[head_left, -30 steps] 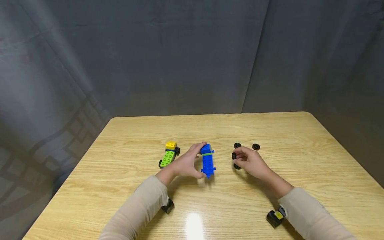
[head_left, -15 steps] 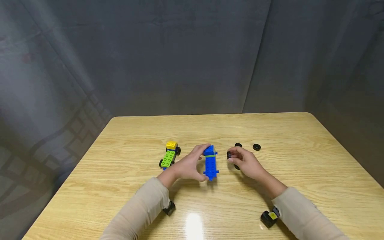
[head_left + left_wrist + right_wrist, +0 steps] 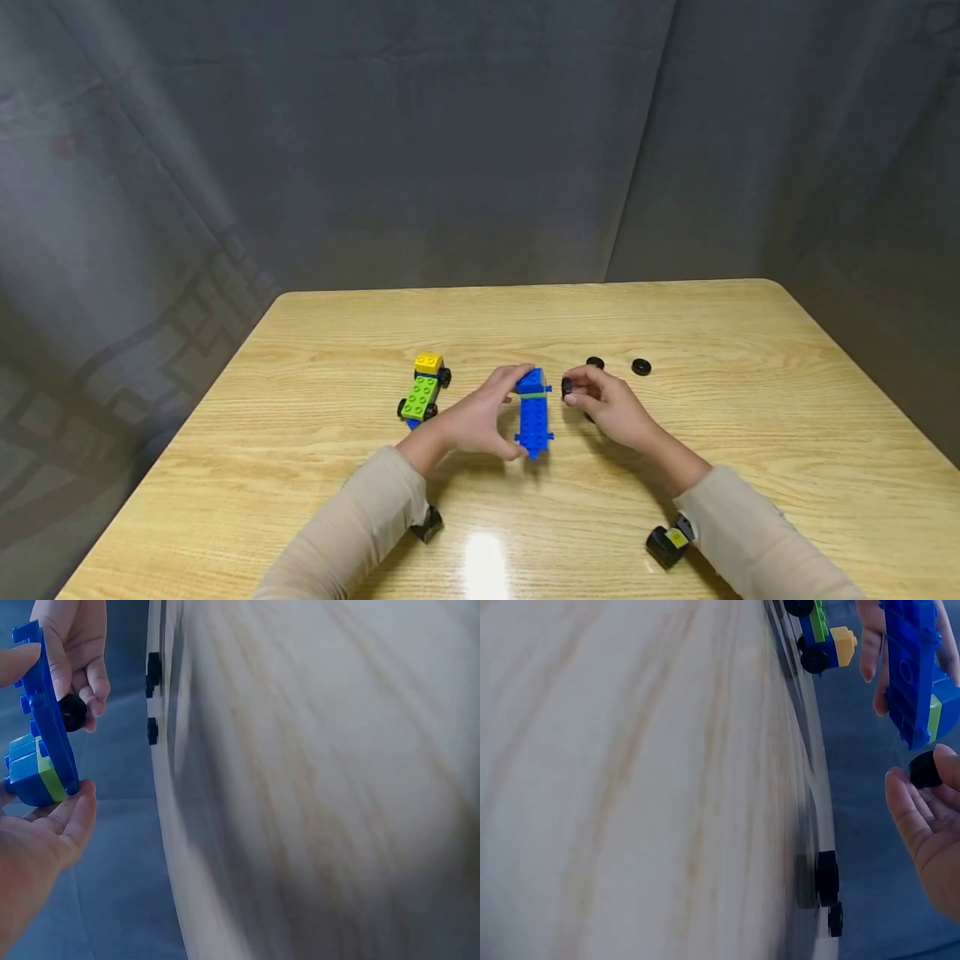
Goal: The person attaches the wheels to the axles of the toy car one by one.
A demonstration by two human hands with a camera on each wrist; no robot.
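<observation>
My left hand [image 3: 480, 423] grips a blue toy car base [image 3: 534, 421] by its two ends, thumb at the near end and fingers at the far end. The base carries a blue block with a thin lime strip at the far end, and bare axle stubs jut from its sides. Between thumb and fingertips, my right hand [image 3: 613, 410] pinches a black toy wheel [image 3: 566, 388], just right of the base's far stub. Seen from the right wrist, the held wheel [image 3: 925, 771] is close to the base, which is raised above the tabletop.
Left of my left hand stands a finished-looking toy car [image 3: 420, 397] in lime and yellow with black wheels. Loose black wheels lie at the right: one at the back [image 3: 641, 367], another [image 3: 595, 362] beyond my right hand, and one partly hidden under it. Both wrists wear black cameras.
The right hand has carried its wheel leftward, and the left hand has shifted the blue base slightly right and nearer, so the two are now close together.
</observation>
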